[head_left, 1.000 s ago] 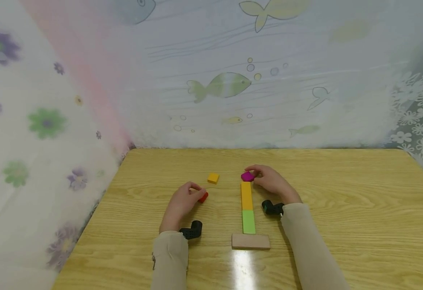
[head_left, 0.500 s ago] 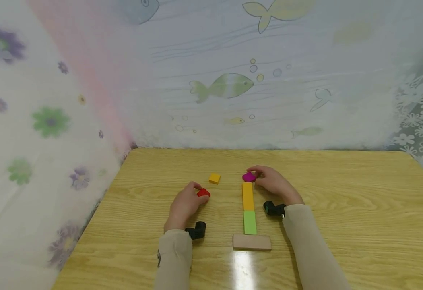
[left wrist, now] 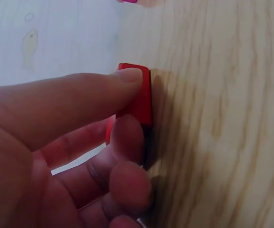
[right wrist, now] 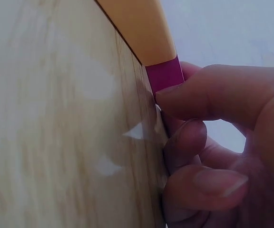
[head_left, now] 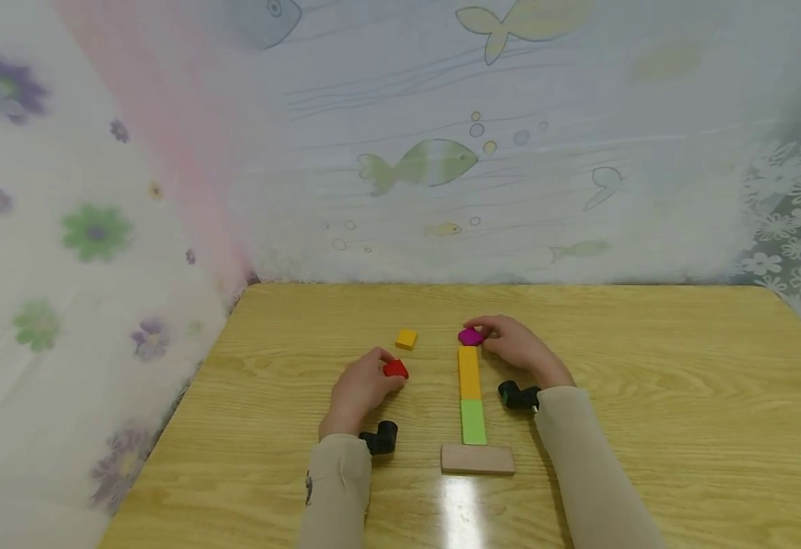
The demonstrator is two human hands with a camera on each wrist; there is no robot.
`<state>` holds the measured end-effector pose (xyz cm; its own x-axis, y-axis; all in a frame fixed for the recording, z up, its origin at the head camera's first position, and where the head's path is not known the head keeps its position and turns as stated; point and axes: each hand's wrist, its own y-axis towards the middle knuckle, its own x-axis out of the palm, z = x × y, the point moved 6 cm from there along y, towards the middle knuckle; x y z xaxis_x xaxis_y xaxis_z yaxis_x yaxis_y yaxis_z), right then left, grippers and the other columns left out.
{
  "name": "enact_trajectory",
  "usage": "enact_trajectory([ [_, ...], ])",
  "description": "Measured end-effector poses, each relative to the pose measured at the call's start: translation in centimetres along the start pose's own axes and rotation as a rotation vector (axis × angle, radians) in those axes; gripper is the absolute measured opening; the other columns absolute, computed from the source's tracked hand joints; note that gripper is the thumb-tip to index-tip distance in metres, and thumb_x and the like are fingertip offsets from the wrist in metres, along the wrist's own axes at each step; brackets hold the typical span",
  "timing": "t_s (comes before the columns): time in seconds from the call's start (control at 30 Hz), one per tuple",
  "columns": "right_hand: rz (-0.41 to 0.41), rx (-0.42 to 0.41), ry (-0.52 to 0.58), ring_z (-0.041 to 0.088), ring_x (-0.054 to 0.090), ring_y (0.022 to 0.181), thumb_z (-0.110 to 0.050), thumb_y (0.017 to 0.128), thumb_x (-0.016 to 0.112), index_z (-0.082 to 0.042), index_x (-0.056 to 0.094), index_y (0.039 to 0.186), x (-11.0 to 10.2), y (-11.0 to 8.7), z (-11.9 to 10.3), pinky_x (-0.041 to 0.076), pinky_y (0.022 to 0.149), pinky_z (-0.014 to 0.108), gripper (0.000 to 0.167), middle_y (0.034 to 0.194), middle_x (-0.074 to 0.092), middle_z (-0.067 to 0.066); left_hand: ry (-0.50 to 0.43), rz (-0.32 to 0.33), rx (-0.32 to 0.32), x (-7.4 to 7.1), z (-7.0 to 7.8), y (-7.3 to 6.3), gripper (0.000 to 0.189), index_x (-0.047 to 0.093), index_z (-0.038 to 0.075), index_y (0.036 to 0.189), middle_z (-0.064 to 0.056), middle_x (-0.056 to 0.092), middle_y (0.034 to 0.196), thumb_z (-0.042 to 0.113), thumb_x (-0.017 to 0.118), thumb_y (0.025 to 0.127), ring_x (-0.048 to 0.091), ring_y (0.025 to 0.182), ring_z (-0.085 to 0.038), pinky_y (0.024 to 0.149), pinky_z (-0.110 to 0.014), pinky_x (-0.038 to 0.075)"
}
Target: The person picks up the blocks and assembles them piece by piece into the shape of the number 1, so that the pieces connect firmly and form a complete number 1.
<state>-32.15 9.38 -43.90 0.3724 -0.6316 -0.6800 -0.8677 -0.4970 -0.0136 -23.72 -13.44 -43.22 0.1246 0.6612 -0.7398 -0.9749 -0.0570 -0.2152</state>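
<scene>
My left hand (head_left: 362,387) pinches a small red block (head_left: 396,369) between thumb and fingers, left of the row of blocks. In the left wrist view the thumb lies on the red block (left wrist: 141,97), close to the tabletop. On the other side, my right hand (head_left: 515,345) holds a purple block (head_left: 470,336) at the far end of the row. The right wrist view has the purple block (right wrist: 164,76) against the end of the long orange block (right wrist: 139,28). Nearer in the row come a green block (head_left: 472,422) and a plain wooden block (head_left: 477,459) lying crosswise.
A loose yellow-orange square block (head_left: 406,339) lies on the wooden table (head_left: 681,412), beyond the left hand. A fish-patterned cloth (head_left: 400,244) hangs behind the table's far edge. A flowered cloth (head_left: 91,320) hangs along the left side.
The left hand has moved a little to the right with the red block, which has turned in its fingers. The right hand and the purple block stay almost in place.
</scene>
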Motion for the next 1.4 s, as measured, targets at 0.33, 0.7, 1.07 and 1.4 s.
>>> enact_trajectory([
  [0.33,-0.009,-0.025,-0.028,0.022,0.047,0.080,0.000,0.086,0.046,-0.012,0.049,0.127,-0.2,0.4,0.0,0.038,0.071,0.035,0.043,0.103,0.055,0.011,0.020,-0.039,0.032,0.5,1.1,0.0,0.036,0.054,0.015,0.110,-0.001,0.058,0.097,0.030,0.066,0.080,0.051,0.078,-0.018,0.070,-0.035,0.041],
  [0.7,0.001,-0.008,-0.025,0.023,0.047,0.087,-0.001,0.085,0.047,-0.014,0.052,0.125,-0.3,0.2,-0.2,0.038,0.076,0.037,0.043,0.105,0.055,0.011,-0.004,-0.061,0.109,1.2,2.3,0.0,0.028,0.058,0.013,0.104,-0.002,0.052,0.071,0.026,0.066,0.081,0.045,0.061,-0.018,0.057,-0.030,0.035],
  [1.07,0.026,0.001,-0.036,0.021,0.047,0.080,0.002,0.084,0.048,-0.012,0.053,0.123,0.0,0.3,0.1,0.037,0.071,0.033,0.043,0.099,0.057,0.009,0.022,-0.076,0.089,1.4,2.8,0.3,0.028,0.059,0.012,0.107,-0.001,0.054,0.073,0.026,0.064,0.082,0.047,0.063,-0.018,0.058,-0.030,0.037],
  [1.4,0.025,-0.001,-0.039,0.021,0.048,0.086,0.002,0.084,0.048,-0.013,0.054,0.122,0.1,0.2,-0.2,0.038,0.075,0.036,0.042,0.101,0.058,0.008,0.096,-0.063,0.077,1.6,3.8,1.0,0.028,0.062,0.012,0.108,0.001,0.060,0.081,0.022,0.063,0.081,0.050,0.067,-0.016,0.060,-0.030,0.039],
])
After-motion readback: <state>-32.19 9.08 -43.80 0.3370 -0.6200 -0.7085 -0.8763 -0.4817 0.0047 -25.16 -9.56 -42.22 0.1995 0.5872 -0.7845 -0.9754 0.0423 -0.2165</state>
